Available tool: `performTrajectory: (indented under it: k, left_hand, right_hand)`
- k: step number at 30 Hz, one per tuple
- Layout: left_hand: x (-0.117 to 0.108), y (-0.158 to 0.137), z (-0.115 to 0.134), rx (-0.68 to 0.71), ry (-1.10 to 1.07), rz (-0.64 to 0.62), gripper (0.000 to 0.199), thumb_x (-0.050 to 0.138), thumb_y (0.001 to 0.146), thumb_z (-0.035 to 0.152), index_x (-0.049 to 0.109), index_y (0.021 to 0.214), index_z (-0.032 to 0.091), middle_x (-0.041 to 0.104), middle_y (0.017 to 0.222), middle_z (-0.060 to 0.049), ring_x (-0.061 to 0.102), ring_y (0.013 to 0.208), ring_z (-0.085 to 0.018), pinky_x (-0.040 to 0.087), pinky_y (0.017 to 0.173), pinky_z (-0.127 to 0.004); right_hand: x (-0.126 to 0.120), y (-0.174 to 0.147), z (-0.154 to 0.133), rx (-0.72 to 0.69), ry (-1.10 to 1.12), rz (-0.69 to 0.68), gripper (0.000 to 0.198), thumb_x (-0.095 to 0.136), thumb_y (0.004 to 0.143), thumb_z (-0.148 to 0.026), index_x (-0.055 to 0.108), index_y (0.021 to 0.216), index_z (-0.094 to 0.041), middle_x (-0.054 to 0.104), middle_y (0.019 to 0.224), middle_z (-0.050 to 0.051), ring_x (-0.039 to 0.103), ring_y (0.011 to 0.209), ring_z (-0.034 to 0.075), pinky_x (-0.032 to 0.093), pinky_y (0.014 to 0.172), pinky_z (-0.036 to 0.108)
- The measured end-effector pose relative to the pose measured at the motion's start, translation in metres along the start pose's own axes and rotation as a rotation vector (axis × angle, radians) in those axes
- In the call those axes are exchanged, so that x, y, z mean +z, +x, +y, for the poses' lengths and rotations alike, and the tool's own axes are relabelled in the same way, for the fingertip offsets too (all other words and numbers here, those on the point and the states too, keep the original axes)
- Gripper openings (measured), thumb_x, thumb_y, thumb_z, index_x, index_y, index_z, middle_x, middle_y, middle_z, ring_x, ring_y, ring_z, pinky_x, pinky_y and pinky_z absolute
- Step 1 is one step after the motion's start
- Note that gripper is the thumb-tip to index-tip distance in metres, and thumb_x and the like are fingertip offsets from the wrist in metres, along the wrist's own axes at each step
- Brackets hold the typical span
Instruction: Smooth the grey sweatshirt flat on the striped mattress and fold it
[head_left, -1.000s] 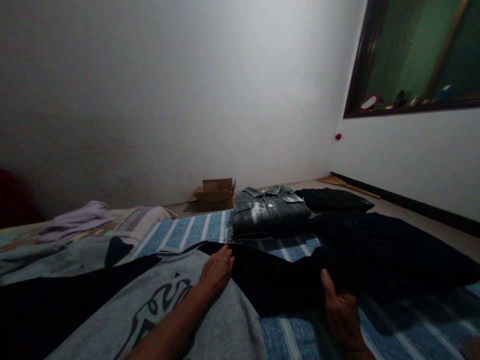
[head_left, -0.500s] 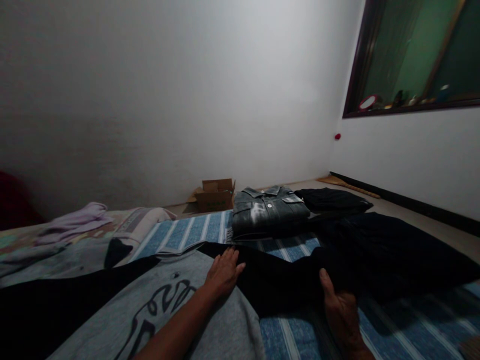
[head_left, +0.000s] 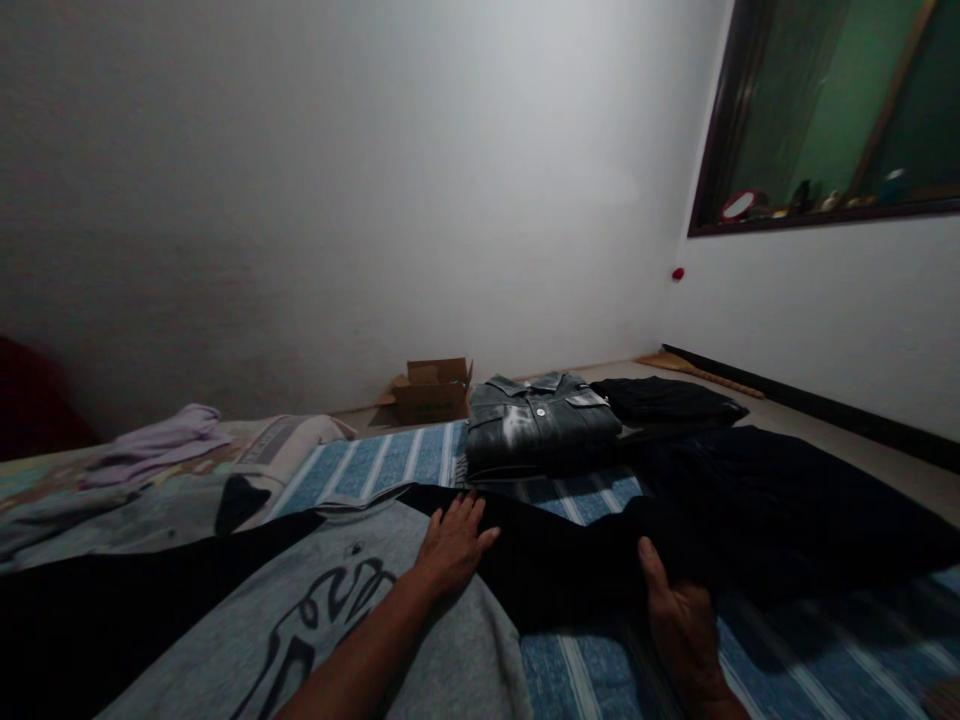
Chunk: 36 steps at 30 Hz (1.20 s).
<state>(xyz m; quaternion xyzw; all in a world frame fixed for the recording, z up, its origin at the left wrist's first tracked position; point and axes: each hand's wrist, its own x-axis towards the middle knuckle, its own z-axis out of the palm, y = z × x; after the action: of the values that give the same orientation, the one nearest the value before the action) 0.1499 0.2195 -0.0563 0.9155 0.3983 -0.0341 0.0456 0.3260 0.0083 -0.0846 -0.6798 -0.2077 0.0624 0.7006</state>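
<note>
A grey sweatshirt (head_left: 457, 660) with black sleeves and a dark looping print lies spread out, front side up. My left hand (head_left: 454, 545) rests flat on its shoulder seam, fingers stretched out and thumb apart. The black sleeve (head_left: 555, 560) runs to the right from there. At the sleeve's far part, my right hand (head_left: 679, 620) is closed on the cloth with the thumb on top; its fingertips are hidden. Beneath the sweatshirt is a blue and white striped sheet (head_left: 570, 670).
Beyond the sleeve sits a folded grey denim jacket (head_left: 540, 425). Dark folded clothes (head_left: 795, 500) lie at the right, with a black garment (head_left: 667, 402) behind. An open cardboard box (head_left: 431, 400) stands by the wall. Crumpled lilac cloth (head_left: 161, 445) lies at the left.
Very little differs. The view has shifted slightly, and my left thumb sits a bit farther out from the fingers. My right hand keeps its hold on the sleeve.
</note>
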Motion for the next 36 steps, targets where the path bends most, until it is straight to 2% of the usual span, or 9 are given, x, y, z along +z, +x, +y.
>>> performTrajectory:
  k: [9,14,18,22,29,33,36]
  left_hand:
    - [-0.004,0.0,0.0,0.025,-0.005,-0.023,0.061,0.026,0.092,0.049,0.03,0.145,0.018,0.019,0.154,-0.009,0.013,0.142,-0.029,0.018,0.108,-0.056]
    - [-0.005,0.001,0.001,0.034,0.011,-0.041,0.059,0.028,0.092,0.048,0.03,0.145,0.02,0.02,0.154,-0.011,0.014,0.141,-0.031,0.018,0.107,-0.057]
    - [-0.005,0.002,0.001,0.027,-0.001,-0.062,0.06,0.027,0.092,0.05,0.029,0.145,0.023,0.017,0.155,-0.01,0.012,0.141,-0.031,0.017,0.107,-0.057]
    - [-0.006,0.002,0.001,0.025,-0.001,-0.074,0.061,0.028,0.092,0.052,0.029,0.145,0.023,0.018,0.154,-0.012,0.012,0.141,-0.033,0.016,0.107,-0.058]
    - [-0.009,0.003,0.015,0.022,-0.044,-0.09,0.068,0.027,0.09,0.055,0.028,0.145,0.014,0.017,0.154,-0.017,0.014,0.141,-0.032,0.018,0.108,-0.055]
    - [-0.004,0.002,0.022,0.016,-0.03,-0.051,0.07,0.028,0.09,0.056,0.028,0.145,0.014,0.015,0.154,-0.016,0.013,0.141,-0.032,0.017,0.108,-0.055]
    - [-0.002,0.001,0.023,0.011,-0.015,-0.033,0.069,0.027,0.09,0.055,0.027,0.145,0.013,0.015,0.154,-0.016,0.012,0.141,-0.031,0.017,0.108,-0.055]
  right_hand:
    - [0.0,-0.001,-0.008,0.034,-0.005,-0.006,0.062,0.056,0.078,-0.058,0.061,0.117,-0.011,0.06,0.125,0.012,0.04,0.13,0.029,0.028,0.109,0.039]
    - [-0.001,-0.001,-0.004,0.063,-0.036,-0.002,0.06,0.057,0.076,-0.059,0.064,0.113,-0.011,0.059,0.125,0.014,0.044,0.127,0.03,0.029,0.109,0.04]
    - [-0.002,0.002,-0.002,0.059,-0.014,-0.032,0.06,0.057,0.076,-0.058,0.063,0.113,-0.011,0.058,0.126,0.015,0.044,0.127,0.03,0.026,0.11,0.041]
    - [-0.003,0.004,0.0,0.056,-0.027,-0.03,0.056,0.06,0.074,-0.058,0.067,0.106,-0.013,0.062,0.12,0.014,0.044,0.126,0.03,0.027,0.11,0.042]
    - [-0.001,0.001,-0.002,0.073,-0.06,0.003,0.058,0.058,0.075,-0.059,0.065,0.108,-0.013,0.061,0.122,0.013,0.045,0.126,0.028,0.028,0.109,0.039]
    - [-0.001,0.0,-0.007,0.053,-0.032,0.0,0.056,0.058,0.074,-0.061,0.067,0.104,-0.013,0.063,0.119,0.012,0.046,0.125,0.028,0.033,0.107,0.037]
    - [-0.001,0.001,-0.006,0.08,-0.029,0.002,0.056,0.058,0.074,-0.06,0.067,0.103,-0.013,0.064,0.118,0.012,0.046,0.125,0.028,0.031,0.108,0.038]
